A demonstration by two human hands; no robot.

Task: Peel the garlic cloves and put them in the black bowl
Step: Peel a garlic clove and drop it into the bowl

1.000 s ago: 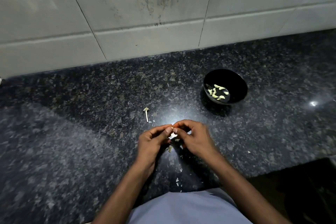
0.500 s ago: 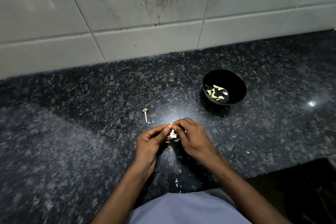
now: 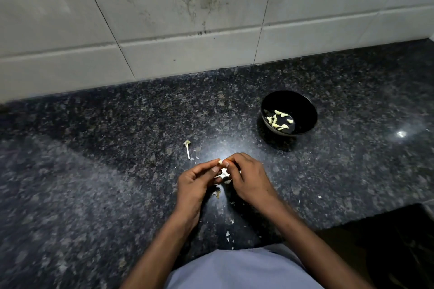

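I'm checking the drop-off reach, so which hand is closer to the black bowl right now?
The right hand. It sits below and just left of the black bowl in the picture, pinching a garlic clove. The left hand holds the same clove from farther left.

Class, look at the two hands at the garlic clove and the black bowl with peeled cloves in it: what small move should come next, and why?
Probably pull the last skin off. Both the left hand and right hand pinch the garlic clove, and white skin seems to hang below it, so it likely isn't ready for the black bowl.
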